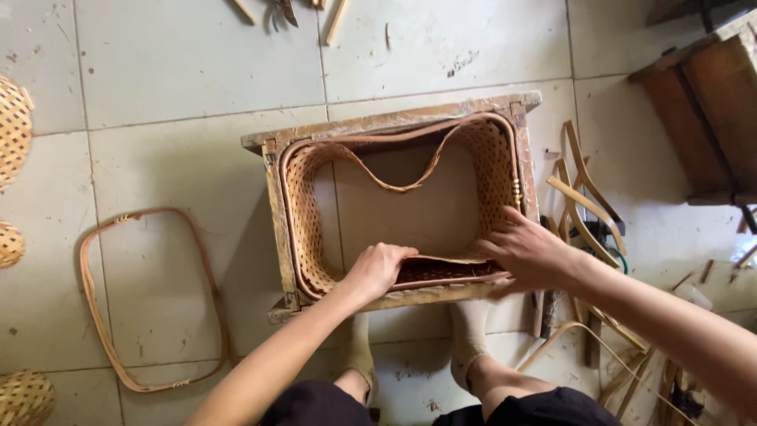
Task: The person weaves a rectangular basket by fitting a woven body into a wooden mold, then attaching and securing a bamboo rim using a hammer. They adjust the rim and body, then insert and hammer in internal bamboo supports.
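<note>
A rectangular wooden frame (394, 122) stands on the tiled floor with a woven bamboo wall (303, 213) fitted inside it. A thin bamboo strip (394, 186) sags across the far side of the weave. My left hand (377, 268) grips the near edge of the weave, fingers curled over it. My right hand (527, 252) presses on the near right corner of the weave and frame, fingers spread against it.
A bent bamboo hoop (95, 315) lies on the floor at left. Woven baskets (14, 130) sit at the far left edge. Curved bamboo strips (587, 209) pile up at right, beside a wooden stool (710, 102). Tools and sticks (288, 12) lie at the top. My feet (469, 331) rest below the frame.
</note>
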